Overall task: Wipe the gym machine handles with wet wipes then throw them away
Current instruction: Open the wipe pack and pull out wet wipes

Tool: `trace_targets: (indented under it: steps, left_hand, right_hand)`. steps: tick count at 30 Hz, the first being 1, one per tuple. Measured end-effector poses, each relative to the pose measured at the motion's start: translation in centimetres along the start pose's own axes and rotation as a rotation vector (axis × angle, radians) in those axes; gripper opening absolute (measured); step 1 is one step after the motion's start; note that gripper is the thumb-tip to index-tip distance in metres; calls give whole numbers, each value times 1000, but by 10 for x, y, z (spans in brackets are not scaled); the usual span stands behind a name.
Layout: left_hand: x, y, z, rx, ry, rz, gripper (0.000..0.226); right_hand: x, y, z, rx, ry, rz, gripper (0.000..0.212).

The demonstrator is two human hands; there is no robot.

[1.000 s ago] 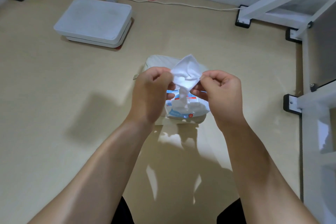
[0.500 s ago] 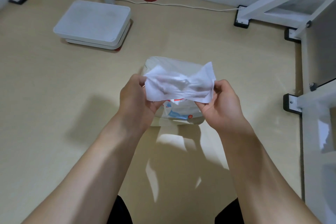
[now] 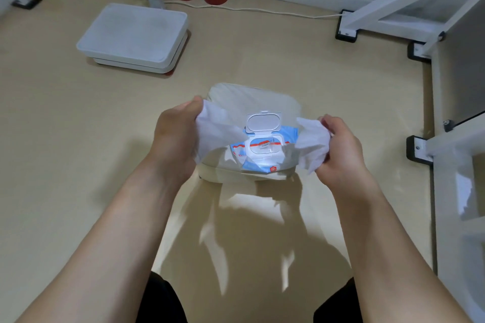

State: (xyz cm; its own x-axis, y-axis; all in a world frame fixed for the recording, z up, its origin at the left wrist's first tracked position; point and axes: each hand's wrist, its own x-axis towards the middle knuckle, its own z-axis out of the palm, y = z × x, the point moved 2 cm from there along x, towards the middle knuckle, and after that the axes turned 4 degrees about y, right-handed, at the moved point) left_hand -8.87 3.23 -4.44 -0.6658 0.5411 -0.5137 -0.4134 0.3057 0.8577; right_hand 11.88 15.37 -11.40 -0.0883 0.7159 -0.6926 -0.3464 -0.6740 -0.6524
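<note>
Both hands, left and right, grasping thin crumpled white wet wipe, glossy soft pack below

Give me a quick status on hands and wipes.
Left hand and right hand each grip a wipe. Wipe pack below, lid open. Nothing in the way.

Left hand and right hand each grip wet wipe above open wipes pack.
</note>
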Motion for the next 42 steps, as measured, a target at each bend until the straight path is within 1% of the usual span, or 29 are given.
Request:
trace_targets:
  steps: [2, 3, 5, 6, 8, 10, 11, 13, 14, 16, 17, 18, 21, 22, 23, 25, 26, 28, 30, 32, 34, 35, 36, 37, 39, 40, 42]
  left_hand:
    - [2, 3, -4, -50, -37, -11, 19]
    - [4, 4, -4, -9, -55, -4, 21]
    - [6, 0, -2, 213, -85, 27, 22]
    - [7, -5, 0, 383, -100, 45, 22]
    - [11, -18, 6, 715, -157, 89, 32]
    - [18, -34, 18, 924, -206, 169, 47]
    - [21, -40, 26, 1013, -184, 237, 52]
    - [28, -54, 46, 1144, -135, 420, 51]
    - [29, -61, 55, 1166, -123, 491, 47]
    - [36, -74, 74, 1165, -110, 554, 36]
    - [42, -80, 80, 1171, -101, 559, 28]
    - [48, -86, 85, 1186, -98, 557, 26]
    - [64, -100, 89, 1247, -89, 562, 56]
    - [68, -103, 88, 1252, -88, 578, 58]
    - [72, -105, 87, 1257, -96, 586, 55]
    - [77, -107, 81, 1251, -119, 591, 33]
    - [79, -106, 78, 1218, -113, 587, 21]
    - [80, -101, 72, 1136, -86, 544, 10]
    - [82, -99, 65, 1046, -75, 458, 9]
    - [85, -97, 56, 926, -84, 330, 17]
    - [88, -97, 50, 799, -129, 242, 26]
    - [90, -96, 49, 754, -148, 223, 25]
    - [90, -96, 48, 724, -157, 217, 21]
    - [91, -96, 48, 706, -160, 216, 16]
    - [92, -95, 49, 668, -162, 222, 15]
    - [93, -95, 49, 654, -161, 233, 16]
    - [94, -96, 51, 643, -165, 269, 12]
  right_hand:
    - [2, -7, -6, -13, 20, -47, 14]
    - [3, -9, -9, -57, 9, -64, 12]
    - [1, -10, -11, -164, -65, -65, 14]
    - [-1, -9, -11, -199, -107, -63, 18]
    - [-1, -10, -11, -226, -134, -118, 27]
    - [5, -12, -12, -267, -51, -238, 32]
    - [9, -12, -13, -298, -4, -289, 31]
    - [17, -9, -11, -350, 42, -324, 25]
    - [19, -5, -9, -367, 40, -316, 22]
    - [27, -1, -5, -389, 24, -262, 21]
    - [31, 0, -2, -379, 8, -217, 22]
    - [34, 1, 0, -341, -9, -159, 25]
    - [42, 5, 4, -132, -10, 15, 25]
    - [44, 5, 5, -85, -2, 41, 24]
    - [46, 6, 6, -59, 4, 54, 24]
    - [48, 8, 9, -19, -15, 79, 23]
    - [47, 10, 10, -2, -43, 91, 25]
    - [47, 12, 13, -46, -104, 59, 32]
    - [47, 17, 15, -196, -149, -53, 35]
    - [48, 24, 16, -396, -151, -212, 33]
    - [49, 31, 17, -665, -140, -485, 28]
    - [50, 35, 17, -810, -170, -624, 26]
    - [50, 40, 17, -945, -217, -727, 24]
    - [51, 45, 17, -1072, -264, -787, 25]
    - [51, 50, 18, -1283, -340, -799, 31]
    - [50, 51, 19, -1360, -380, -776, 36]
    - [48, 50, 23, -1487, -444, -719, 46]
